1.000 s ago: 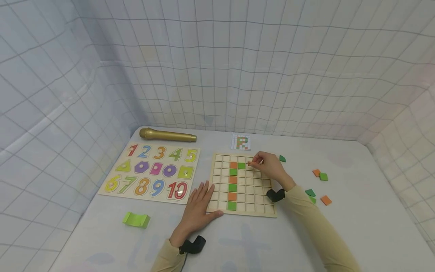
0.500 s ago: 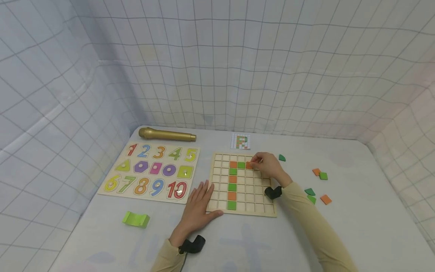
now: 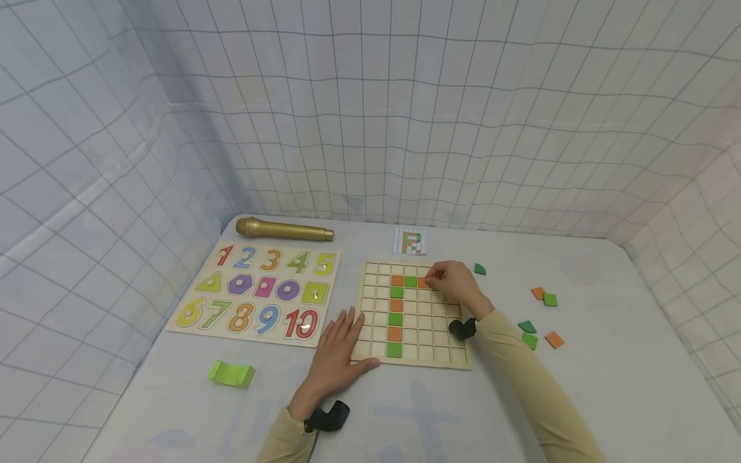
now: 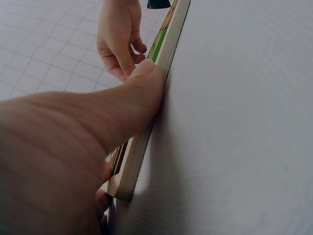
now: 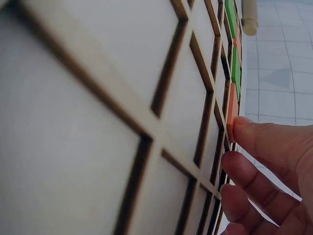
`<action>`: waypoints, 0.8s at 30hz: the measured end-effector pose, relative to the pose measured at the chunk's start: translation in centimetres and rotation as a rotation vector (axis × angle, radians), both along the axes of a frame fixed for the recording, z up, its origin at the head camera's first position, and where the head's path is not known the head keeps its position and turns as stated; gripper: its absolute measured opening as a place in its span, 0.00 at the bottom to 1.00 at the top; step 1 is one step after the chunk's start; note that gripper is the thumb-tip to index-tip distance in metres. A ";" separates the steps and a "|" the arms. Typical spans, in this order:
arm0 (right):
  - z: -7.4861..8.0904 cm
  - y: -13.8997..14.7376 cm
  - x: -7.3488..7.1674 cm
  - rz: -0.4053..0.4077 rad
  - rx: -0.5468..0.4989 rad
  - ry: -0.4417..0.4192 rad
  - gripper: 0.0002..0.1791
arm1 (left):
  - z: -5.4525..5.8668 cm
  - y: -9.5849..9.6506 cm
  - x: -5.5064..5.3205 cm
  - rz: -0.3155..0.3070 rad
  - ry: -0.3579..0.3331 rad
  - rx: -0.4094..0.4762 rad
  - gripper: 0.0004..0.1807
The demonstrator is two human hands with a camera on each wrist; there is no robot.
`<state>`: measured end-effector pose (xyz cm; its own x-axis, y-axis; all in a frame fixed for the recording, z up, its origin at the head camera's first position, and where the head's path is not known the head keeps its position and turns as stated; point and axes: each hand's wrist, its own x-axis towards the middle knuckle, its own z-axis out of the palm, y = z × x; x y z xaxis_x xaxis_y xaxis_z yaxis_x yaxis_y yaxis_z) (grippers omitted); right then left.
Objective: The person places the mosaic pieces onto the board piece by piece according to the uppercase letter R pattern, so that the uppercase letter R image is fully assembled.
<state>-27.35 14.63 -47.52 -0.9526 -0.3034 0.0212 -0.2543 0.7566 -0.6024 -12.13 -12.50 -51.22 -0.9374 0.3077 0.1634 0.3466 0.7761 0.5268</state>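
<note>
A wooden grid board (image 3: 434,353) lies on the table with a column of alternating orange and green square tiles. From the column's top, a row runs right through a green tile (image 3: 410,281) to an orange square tile (image 3: 422,282). My right hand (image 3: 456,283) is at that tile, fingers bent; in the right wrist view a fingertip presses against the orange tile (image 5: 232,110), which sits at its cell slightly proud of the grid. My left hand (image 3: 334,360) rests spread at the board's lower left corner, fingers on the left edge, thumb (image 4: 142,81) along the front edge.
A number-and-shape puzzle board (image 3: 243,289) lies at the left, a gold toy microphone (image 3: 283,229) behind it. A green block (image 3: 231,374) sits in front. A pattern card (image 3: 409,241) lies behind the grid. Loose tiles (image 3: 554,339) and a dark green quarter-round piece (image 3: 480,269) are at the right.
The orange tile, first held tilted over the top row by my right hand, now lies flat at its cell right of the green tile. The left hand has stayed put.
</note>
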 end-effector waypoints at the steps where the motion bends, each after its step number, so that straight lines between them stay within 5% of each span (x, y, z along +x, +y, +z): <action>1: 0.0 0.0 0.0 -0.001 -0.001 0.002 0.07 | 0.0 0.0 0.0 0.002 -0.002 -0.002 0.48; 24: 0.3 -0.2 0.3 0.049 0.038 0.013 0.06 | -0.1 -0.1 0.0 -0.002 -0.015 -0.004 0.49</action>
